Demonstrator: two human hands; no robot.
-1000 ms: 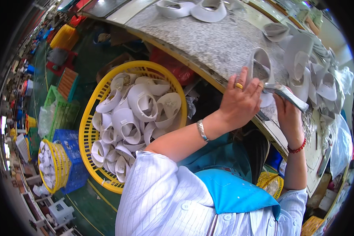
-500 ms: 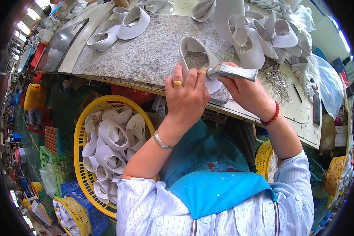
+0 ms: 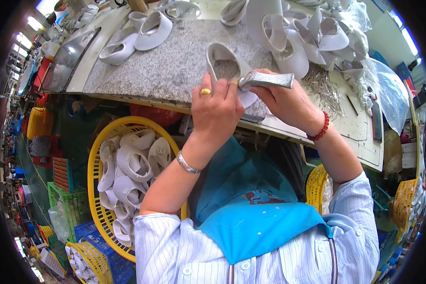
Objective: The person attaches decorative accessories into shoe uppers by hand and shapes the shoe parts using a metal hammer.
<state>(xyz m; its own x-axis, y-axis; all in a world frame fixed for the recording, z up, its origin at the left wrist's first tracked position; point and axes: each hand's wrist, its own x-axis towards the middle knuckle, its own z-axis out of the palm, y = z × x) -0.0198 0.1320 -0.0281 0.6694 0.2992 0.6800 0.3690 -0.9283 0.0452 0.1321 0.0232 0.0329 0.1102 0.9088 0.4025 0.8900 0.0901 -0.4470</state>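
On the speckled grey stone slab (image 3: 175, 61) lies a white shoe upper (image 3: 216, 53), its opening facing up. My left hand (image 3: 215, 111) grips the upper's near edge, fingers bent over it and pressing it to the slab. My right hand (image 3: 288, 106) is closed round a metal hammer (image 3: 272, 79), whose handle is mostly hidden in the fist. The hammer's round face sits at the upper's right side, close by my left fingertips; whether it touches the material I cannot tell.
Several white uppers (image 3: 154, 31) stand at the slab's far left, and more are heaped (image 3: 293, 52) at the far right. Loose metal nails or pins (image 3: 324, 90) lie right of the slab. A yellow basket (image 3: 93, 189) full of uppers stands below the table's front edge.
The whole view has shifted a little, so the scene sits further left. Both hands keep their hold on upper and hammer; the hammer head is tilted slightly differently.
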